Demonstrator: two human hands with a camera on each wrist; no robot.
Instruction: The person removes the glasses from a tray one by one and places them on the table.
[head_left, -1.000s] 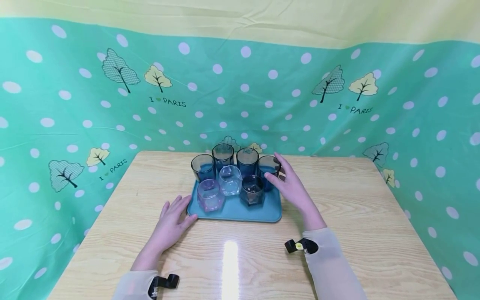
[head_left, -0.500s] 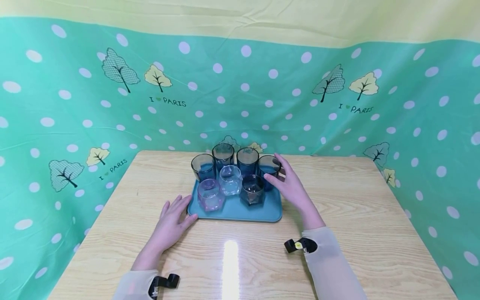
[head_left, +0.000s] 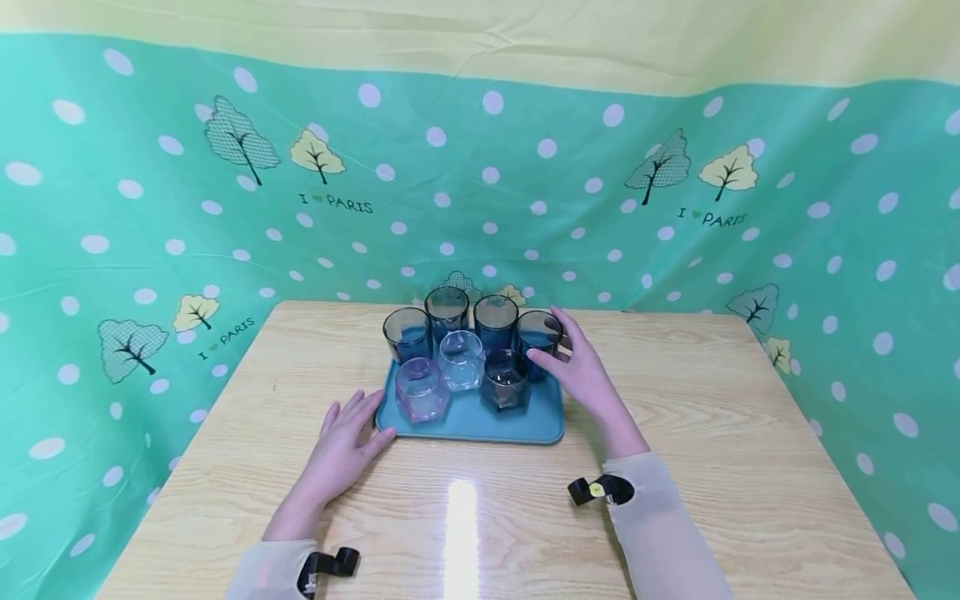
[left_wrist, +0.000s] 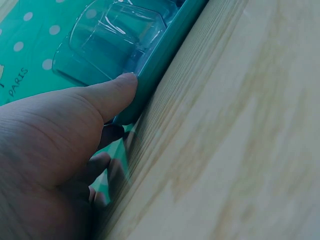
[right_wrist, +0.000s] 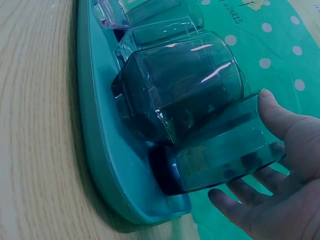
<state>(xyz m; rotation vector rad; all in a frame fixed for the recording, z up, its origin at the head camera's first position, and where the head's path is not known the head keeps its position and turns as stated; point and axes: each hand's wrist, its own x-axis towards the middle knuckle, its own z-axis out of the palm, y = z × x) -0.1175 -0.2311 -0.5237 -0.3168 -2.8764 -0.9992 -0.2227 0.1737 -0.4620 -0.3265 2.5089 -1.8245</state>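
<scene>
A blue rectangular tray point(head_left: 480, 428) lies on the table, bearing several glasses. At its front left corner, my left hand point(head_left: 341, 450) holds the rim, thumb on the near side and fingers round the left side. My right hand point(head_left: 588, 379) grips the smoky tall glass point(head_left: 534, 335) at the tray's right, with thumb and fingers on opposite sides; in the right wrist view this glass point(right_wrist: 215, 155) stands on the tray. In front are three low faceted glasses: one pinkish point(head_left: 420, 396), one clear point(head_left: 460, 371), one dark point(head_left: 506, 390).
Three more tall smoky glasses stand at the back of the tray, including one at the left point(head_left: 407, 335). The wooden table point(head_left: 712, 433) extends around the tray. A green dotted cloth point(head_left: 450, 208) hangs behind and at both sides.
</scene>
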